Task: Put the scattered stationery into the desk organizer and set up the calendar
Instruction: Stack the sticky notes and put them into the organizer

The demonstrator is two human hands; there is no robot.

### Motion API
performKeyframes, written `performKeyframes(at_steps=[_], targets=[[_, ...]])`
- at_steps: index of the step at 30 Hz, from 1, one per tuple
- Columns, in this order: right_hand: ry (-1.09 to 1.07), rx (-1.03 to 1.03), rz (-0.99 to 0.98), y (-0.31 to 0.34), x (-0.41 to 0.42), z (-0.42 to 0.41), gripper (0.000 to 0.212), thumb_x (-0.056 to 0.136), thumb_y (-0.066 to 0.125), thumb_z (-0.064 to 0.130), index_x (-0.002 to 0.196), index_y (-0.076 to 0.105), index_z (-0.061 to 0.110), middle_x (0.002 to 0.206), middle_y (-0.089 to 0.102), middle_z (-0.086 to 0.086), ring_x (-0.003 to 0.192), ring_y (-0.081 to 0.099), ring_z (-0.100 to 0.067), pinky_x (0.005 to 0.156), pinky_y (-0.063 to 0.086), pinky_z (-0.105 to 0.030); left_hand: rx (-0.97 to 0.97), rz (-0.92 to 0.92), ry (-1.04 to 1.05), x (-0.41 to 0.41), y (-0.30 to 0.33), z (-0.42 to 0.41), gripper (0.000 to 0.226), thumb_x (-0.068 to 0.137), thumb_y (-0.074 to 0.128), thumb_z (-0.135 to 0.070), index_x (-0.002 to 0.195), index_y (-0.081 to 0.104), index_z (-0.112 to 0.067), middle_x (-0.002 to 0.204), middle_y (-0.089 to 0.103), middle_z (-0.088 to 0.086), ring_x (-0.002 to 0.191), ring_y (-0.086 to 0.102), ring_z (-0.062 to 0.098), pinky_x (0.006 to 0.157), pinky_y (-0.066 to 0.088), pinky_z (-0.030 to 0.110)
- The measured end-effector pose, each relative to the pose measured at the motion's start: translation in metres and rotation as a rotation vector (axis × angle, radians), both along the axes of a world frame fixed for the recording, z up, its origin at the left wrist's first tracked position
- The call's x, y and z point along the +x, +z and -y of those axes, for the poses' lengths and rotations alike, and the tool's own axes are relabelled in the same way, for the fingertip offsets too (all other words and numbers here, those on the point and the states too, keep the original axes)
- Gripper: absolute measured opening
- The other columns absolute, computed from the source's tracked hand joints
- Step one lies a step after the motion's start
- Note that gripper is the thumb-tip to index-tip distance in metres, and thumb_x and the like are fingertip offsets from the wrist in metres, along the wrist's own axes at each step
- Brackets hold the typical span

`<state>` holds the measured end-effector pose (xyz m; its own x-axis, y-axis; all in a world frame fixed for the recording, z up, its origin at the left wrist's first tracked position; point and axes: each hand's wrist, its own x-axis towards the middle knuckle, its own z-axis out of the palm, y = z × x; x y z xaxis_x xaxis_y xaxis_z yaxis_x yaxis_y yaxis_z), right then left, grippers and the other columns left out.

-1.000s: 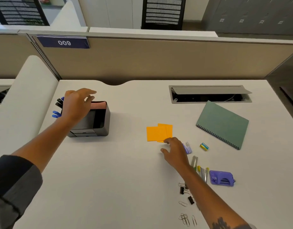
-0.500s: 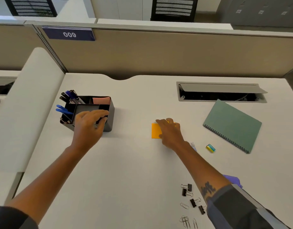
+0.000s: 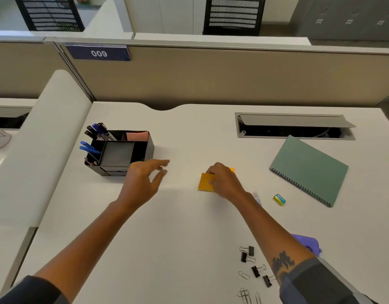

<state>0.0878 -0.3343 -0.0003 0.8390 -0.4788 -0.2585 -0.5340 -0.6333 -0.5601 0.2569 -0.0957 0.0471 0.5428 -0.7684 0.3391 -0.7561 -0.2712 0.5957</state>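
Note:
A black desk organizer (image 3: 143,148) stands at the left of the white desk, with blue and black pens (image 3: 94,132) and a pink pad in it. My left hand (image 3: 143,181) hovers just right of the organizer, fingers apart and empty. My right hand (image 3: 224,181) lies on the orange sticky notes (image 3: 205,183) in the middle of the desk, fingers curled over their edge. The green spiral-bound calendar (image 3: 309,170) lies flat at the right.
A small yellow eraser (image 3: 279,199) sits below the calendar. Black binder clips (image 3: 249,257) and paper clips (image 3: 246,295) lie near the front edge, beside a purple item (image 3: 309,244) partly hidden by my right arm. An open cable hatch (image 3: 294,130) is at the back right.
My left hand left the organizer and moved right toward the middle. My right hand moved up from the small items onto the orange sticky notes and has shifted them slightly.

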Motion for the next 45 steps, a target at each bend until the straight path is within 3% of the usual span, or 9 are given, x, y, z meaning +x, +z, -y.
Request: performKeyframes(at_steps=[5, 8, 11, 15, 19, 24, 29, 41, 45], targets=[[-0.135, 0.296, 0.235, 0.037, -0.004, -0.041, 0.024, 0.086, 0.072, 0.003, 0.096, 0.068, 0.025, 0.098, 0.068, 0.010, 0.092, 0.062, -0.014, 0.080, 0.052, -0.033, 0.184, -0.161, -0.108, -0.034, -0.001, 0.014, 0.044, 0.096, 0.073, -0.038, 0.139, 0.066, -0.033, 0.122, 0.072, -0.018, 0.101, 0.070, -0.002, 0.088, 0.059, 0.031], [-0.173, 0.382, 0.369, 0.054, -0.005, -0.063, 0.026, 0.084, 0.075, 0.003, 0.093, 0.067, 0.026, 0.093, 0.070, 0.010, 0.090, 0.065, -0.011, 0.079, 0.056, -0.031, 0.147, -0.139, -0.104, -0.040, 0.006, 0.019, 0.030, 0.096, 0.074, -0.034, 0.126, 0.075, -0.028, 0.112, 0.077, -0.013, 0.093, 0.071, 0.006, 0.083, 0.061, 0.036], [-0.219, 0.378, 0.446, 0.058, -0.003, -0.076, 0.030, 0.085, 0.079, 0.005, 0.107, 0.068, 0.023, 0.103, 0.069, 0.006, 0.097, 0.065, -0.011, 0.077, 0.053, -0.019, 0.069, -0.085, -0.077, -0.037, 0.017, 0.017, 0.015, 0.094, 0.077, -0.025, 0.108, 0.081, -0.020, 0.097, 0.080, -0.008, 0.083, 0.073, 0.013, 0.076, 0.062, 0.037], [-0.236, 0.322, 0.512, 0.050, -0.010, -0.090, 0.051, 0.085, 0.083, 0.015, 0.129, 0.059, 0.024, 0.127, 0.061, 0.012, 0.110, 0.062, -0.003, 0.079, 0.048, -0.006, 0.048, 0.045, 0.014, -0.009, 0.036, 0.003, 0.015, 0.091, 0.081, -0.020, 0.106, 0.082, -0.015, 0.093, 0.080, -0.002, 0.075, 0.073, 0.015, 0.069, 0.060, 0.033], [-0.277, 0.317, 0.504, 0.041, -0.029, -0.095, 0.046, 0.087, 0.081, 0.022, 0.128, 0.060, 0.026, 0.127, 0.060, 0.015, 0.109, 0.064, -0.002, 0.078, 0.048, -0.005, 0.064, 0.195, 0.146, 0.046, 0.066, -0.007, 0.015, 0.095, 0.075, -0.019, 0.108, 0.081, -0.014, 0.091, 0.080, 0.004, 0.076, 0.075, 0.025, 0.068, 0.060, 0.037], [-0.344, 0.307, 0.452, 0.032, -0.053, -0.096, 0.039, 0.089, 0.079, 0.022, 0.123, 0.061, 0.031, 0.123, 0.061, 0.017, 0.102, 0.065, -0.004, 0.076, 0.048, -0.008, 0.132, 0.261, 0.290, 0.109, 0.090, -0.008, 0.018, 0.099, 0.070, -0.017, 0.112, 0.081, -0.011, 0.108, 0.080, 0.012, 0.095, 0.076, 0.037, 0.080, 0.056, 0.042], [-0.361, 0.268, 0.402, 0.023, -0.070, -0.096, 0.031, 0.091, 0.076, 0.023, 0.118, 0.064, 0.030, 0.118, 0.063, 0.019, 0.094, 0.068, -0.006, 0.077, 0.048, -0.013, 0.211, 0.338, 0.268, 0.134, 0.091, 0.001, 0.018, 0.100, 0.068, -0.015, 0.112, 0.081, -0.011, 0.109, 0.080, 0.011, 0.096, 0.073, 0.038, 0.072, 0.046, 0.035], [-0.381, 0.232, 0.344, 0.016, -0.077, -0.085, 0.025, 0.092, 0.075, 0.024, 0.115, 0.066, 0.029, 0.112, 0.065, 0.022, 0.094, 0.067, -0.004, 0.076, 0.051, -0.015, 0.338, 0.391, 0.152, 0.165, 0.063, 0.011, 0.020, 0.101, 0.066, -0.012, 0.114, 0.080, -0.004, 0.114, 0.078, 0.019, 0.103, 0.073, 0.045, 0.083, 0.059, 0.050], [-0.373, 0.212, 0.344, 0.013, -0.075, -0.079, 0.022, 0.092, 0.075, 0.024, 0.111, 0.067, 0.030, 0.112, 0.066, 0.021, 0.093, 0.068, -0.005, 0.078, 0.056, -0.023, 0.342, 0.416, 0.106, 0.175, 0.065, 0.016, 0.019, 0.099, 0.068, -0.007, 0.112, 0.080, -0.001, 0.110, 0.078, 0.022, 0.099, 0.074, 0.047, 0.083, 0.059, 0.052]])
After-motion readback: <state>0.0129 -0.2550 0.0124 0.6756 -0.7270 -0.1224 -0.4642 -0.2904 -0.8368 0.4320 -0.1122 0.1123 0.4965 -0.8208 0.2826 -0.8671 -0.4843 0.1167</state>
